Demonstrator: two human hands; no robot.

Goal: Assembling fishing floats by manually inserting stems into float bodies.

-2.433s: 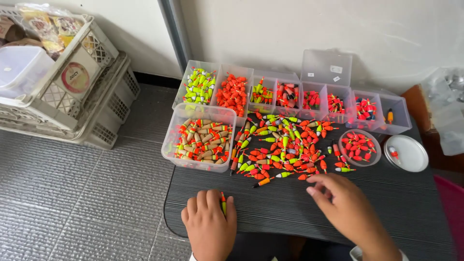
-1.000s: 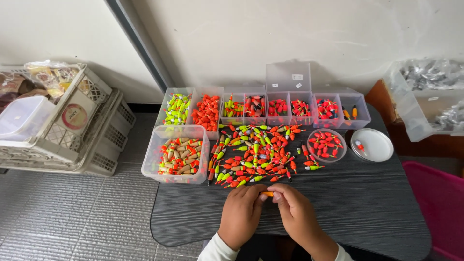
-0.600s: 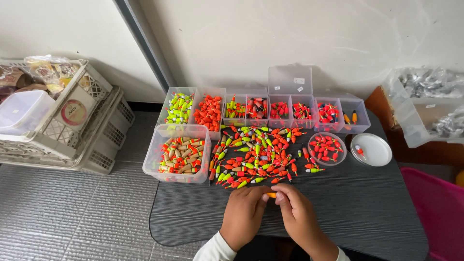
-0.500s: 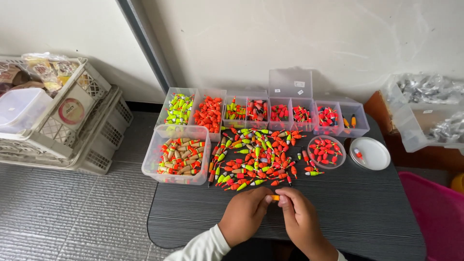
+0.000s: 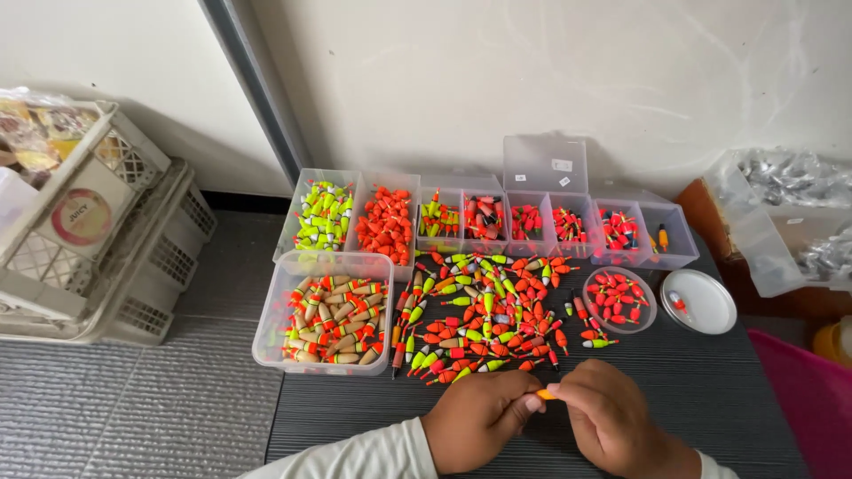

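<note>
My left hand [image 5: 479, 419] and my right hand [image 5: 612, 417] meet near the front of a dark table [image 5: 692, 390]. Both pinch one small orange fishing float [image 5: 543, 394] between their fingertips. Just beyond them lies a loose pile of red, orange and yellow-green floats [image 5: 493, 310] spread over the tabletop.
A clear tub of tan-and-red floats [image 5: 327, 312] stands left of the pile. Several clear bins of sorted floats [image 5: 479, 217] line the back edge. A round dish of red floats [image 5: 619, 299] and a white lid [image 5: 701, 302] sit at the right. White plastic crates [image 5: 89, 239] stand on the floor, left.
My right hand came back from the pile and joined my left hand at the table's front; both now hold one orange float. The view has shifted slightly.
</note>
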